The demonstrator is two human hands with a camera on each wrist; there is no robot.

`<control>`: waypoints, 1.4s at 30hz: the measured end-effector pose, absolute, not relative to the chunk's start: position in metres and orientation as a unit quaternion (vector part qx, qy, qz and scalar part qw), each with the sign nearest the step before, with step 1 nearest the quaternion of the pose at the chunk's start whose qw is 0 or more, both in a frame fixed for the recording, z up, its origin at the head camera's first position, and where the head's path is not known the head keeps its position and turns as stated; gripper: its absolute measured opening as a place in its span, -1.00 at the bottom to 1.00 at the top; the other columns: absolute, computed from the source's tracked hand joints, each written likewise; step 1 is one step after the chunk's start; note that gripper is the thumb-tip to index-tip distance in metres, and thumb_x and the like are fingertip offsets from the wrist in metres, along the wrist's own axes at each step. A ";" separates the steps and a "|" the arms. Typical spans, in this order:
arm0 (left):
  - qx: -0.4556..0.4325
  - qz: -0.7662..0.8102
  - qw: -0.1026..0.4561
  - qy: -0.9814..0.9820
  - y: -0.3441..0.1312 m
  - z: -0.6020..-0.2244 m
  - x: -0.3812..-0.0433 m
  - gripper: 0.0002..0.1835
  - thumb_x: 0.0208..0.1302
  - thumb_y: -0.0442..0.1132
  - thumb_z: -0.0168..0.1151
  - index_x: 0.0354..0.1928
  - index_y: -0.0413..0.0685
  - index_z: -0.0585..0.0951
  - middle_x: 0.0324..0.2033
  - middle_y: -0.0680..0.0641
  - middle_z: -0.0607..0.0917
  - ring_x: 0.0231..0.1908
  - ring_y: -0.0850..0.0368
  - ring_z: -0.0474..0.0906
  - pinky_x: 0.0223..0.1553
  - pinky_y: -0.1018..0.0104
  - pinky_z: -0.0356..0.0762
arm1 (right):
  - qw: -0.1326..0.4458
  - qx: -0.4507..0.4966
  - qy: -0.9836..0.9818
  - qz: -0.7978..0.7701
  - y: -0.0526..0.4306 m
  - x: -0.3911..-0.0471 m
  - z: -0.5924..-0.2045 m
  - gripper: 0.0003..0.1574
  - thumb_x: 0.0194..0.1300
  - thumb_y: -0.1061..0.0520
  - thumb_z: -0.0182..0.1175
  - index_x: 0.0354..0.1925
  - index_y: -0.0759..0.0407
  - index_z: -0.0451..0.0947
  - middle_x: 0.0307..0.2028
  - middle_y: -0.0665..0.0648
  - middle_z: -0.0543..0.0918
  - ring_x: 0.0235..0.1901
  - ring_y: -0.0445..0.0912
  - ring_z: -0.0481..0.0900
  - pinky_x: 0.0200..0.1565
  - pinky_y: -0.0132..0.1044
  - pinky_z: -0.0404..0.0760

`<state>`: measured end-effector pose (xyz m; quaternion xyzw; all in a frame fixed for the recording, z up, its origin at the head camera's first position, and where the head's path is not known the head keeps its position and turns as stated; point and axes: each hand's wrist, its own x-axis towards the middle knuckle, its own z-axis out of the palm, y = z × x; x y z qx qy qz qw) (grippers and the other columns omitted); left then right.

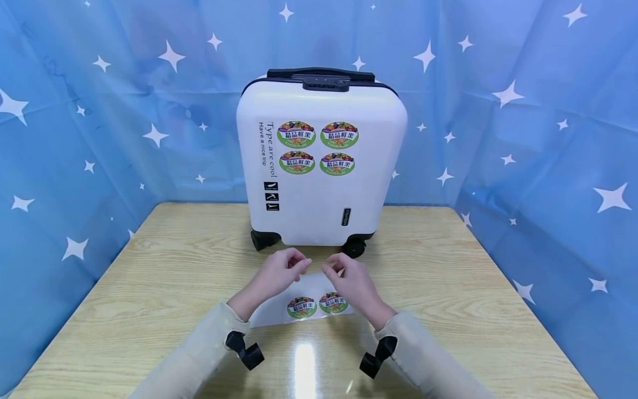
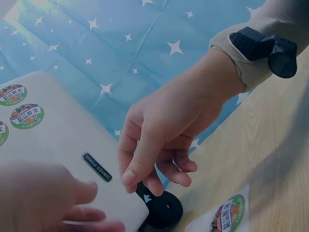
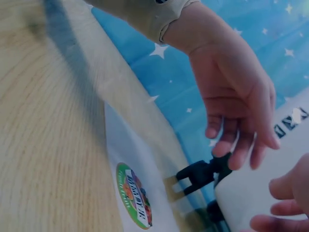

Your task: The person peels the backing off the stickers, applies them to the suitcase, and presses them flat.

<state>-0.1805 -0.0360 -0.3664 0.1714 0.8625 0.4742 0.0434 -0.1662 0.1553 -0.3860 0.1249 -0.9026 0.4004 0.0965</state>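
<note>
My left hand and right hand hover over the sticker sheet, fingertips facing each other with a gap between. Both have loosely bent fingers, and nothing shows in either. In the left wrist view, the right hand hangs with its fingers apart. The right wrist view shows the left hand in a similar loose pose. Two oval fruit stickers, a left one and a right one, are on the sheet. Behind stands a white suitcase bearing several matching stickers.
The suitcase stands upright on black wheels, with a black handle on top. A wood-grain table lies under everything. Blue star-patterned cloth hangs behind and along both sides.
</note>
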 end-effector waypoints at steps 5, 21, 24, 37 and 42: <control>0.156 0.431 0.037 0.888 -0.042 -0.373 -0.174 -0.79 0.30 -0.12 0.16 -0.26 -0.14 0.59 -0.46 0.02 0.58 -0.48 0.16 0.51 -0.47 0.32 0.47 | 0.075 0.134 -0.918 0.365 0.152 -0.163 -0.389 -0.73 0.25 0.06 0.21 -0.14 0.20 0.57 -0.44 -0.01 0.60 -0.50 -0.20 0.48 -0.47 -0.35 0.49; 0.111 0.261 0.021 0.959 -0.065 -0.404 -0.153 -0.67 0.09 -0.10 0.35 -0.25 -0.27 0.64 -0.27 -0.17 0.60 -0.23 -0.05 0.51 -0.27 0.09 0.51 | 0.001 0.194 -0.941 0.277 0.148 -0.158 -0.406 -0.67 0.21 0.02 0.24 -0.22 0.27 0.64 -0.44 0.02 0.46 -0.42 -0.17 0.39 -0.42 -0.35 0.44; 0.078 0.217 0.015 0.973 -0.070 -0.404 -0.147 -0.61 0.07 -0.03 0.36 -0.28 -0.27 0.63 -0.29 -0.20 0.55 -0.25 -0.08 0.46 -0.34 0.09 0.50 | 0.001 0.203 -0.942 0.267 0.146 -0.156 -0.407 -0.66 0.19 0.01 0.26 -0.23 0.28 0.65 -0.47 0.00 0.45 -0.44 -0.17 0.35 -0.45 -0.36 0.41; -0.014 0.232 0.066 0.970 -0.088 -0.408 -0.148 -0.38 0.15 0.11 0.25 -0.11 -0.42 0.50 -0.40 -0.22 0.54 -0.55 0.03 0.37 -0.64 0.26 0.31 | -0.041 0.223 -0.943 0.244 0.139 -0.154 -0.410 -0.69 0.21 0.00 0.24 -0.30 0.25 0.67 -0.48 0.01 0.45 -0.51 -0.20 0.32 -0.52 -0.37 0.38; -0.003 0.262 0.085 0.961 -0.084 -0.412 -0.150 -0.50 0.16 0.10 0.25 -0.34 -0.30 0.50 -0.62 -0.08 0.39 -0.67 0.12 0.24 -0.67 0.34 0.20 | -0.064 0.229 -0.937 0.256 0.135 -0.154 -0.415 -0.72 0.20 0.01 0.26 -0.47 0.18 0.69 -0.53 -0.03 0.44 -0.57 -0.21 0.29 -0.60 -0.39 0.31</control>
